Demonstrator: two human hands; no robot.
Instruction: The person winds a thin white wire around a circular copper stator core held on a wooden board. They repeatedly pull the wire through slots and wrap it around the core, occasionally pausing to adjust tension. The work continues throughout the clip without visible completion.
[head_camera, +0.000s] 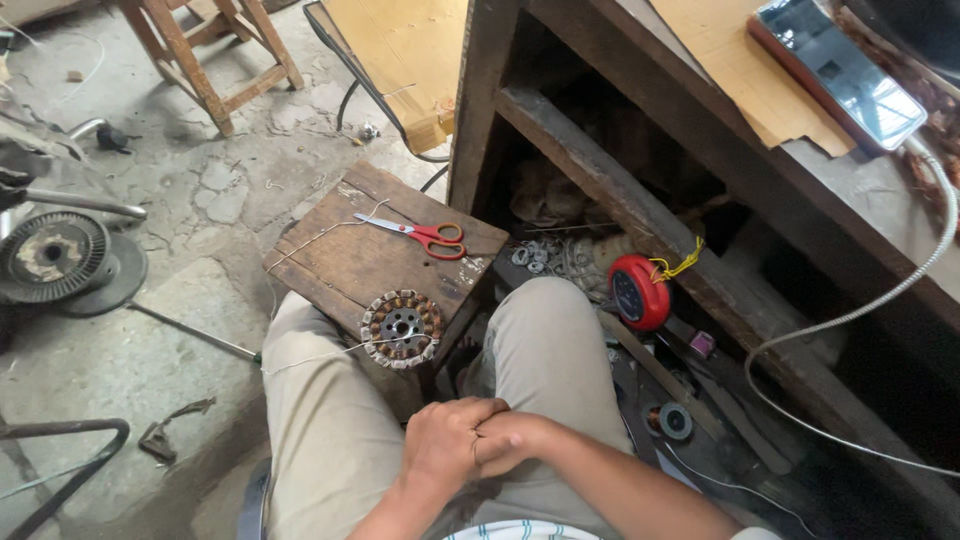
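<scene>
A cracked concrete floor (200, 190) spreads under a worn wooden workbench (620, 170) in a cluttered workshop. In the head view, a small dark wooden stool (340, 265) stands between the seated person's knees. On its near edge lies a round motor stator (402, 328) with copper windings, and a thin pale string (310, 358) runs from it across the left thigh. Red-handled scissors (420, 235) lie on the far part of the stool, well apart from the stator. Both hands rest together over the lap, near the stator but not touching it: the left hand (445, 440) is curled with fingers together, pressed against the right hand (515, 440), whose fingers are closed too. Whether they pinch anything cannot be told. A red tape measure (638, 292) hangs by the bench
</scene>
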